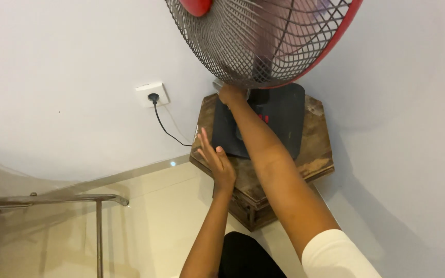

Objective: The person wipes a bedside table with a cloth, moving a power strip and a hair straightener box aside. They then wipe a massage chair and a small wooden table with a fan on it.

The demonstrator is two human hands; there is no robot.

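A standing fan (263, 41) sits in the corner of the room, its black base (279, 116) resting on a low, hexagonal wooden stool (318, 154) that serves as its surface. The fan's stem runs upright from base to head, so its long axis is vertical. The round wire cage with its red rim is seen from behind and above, and the face points away from the corner, out toward the room. The blades inside look blurred.

The person's right hand (231, 94) reaches up under the lower edge of the cage, where the head meets the stem. Its grip is curled closed around something there, but the cage hides exactly what it has hold of. The left hand (216, 157) is flat and open, fingers spread, holding nothing; it hovers just over the near-left edge of the stool, beside the base.

A black cord (167, 128) runs from behind the stool up to a white wall socket (151, 94), where the plug is seated. A metal railing (52, 200) crosses the lower left above the pale tiled floor (150, 226).
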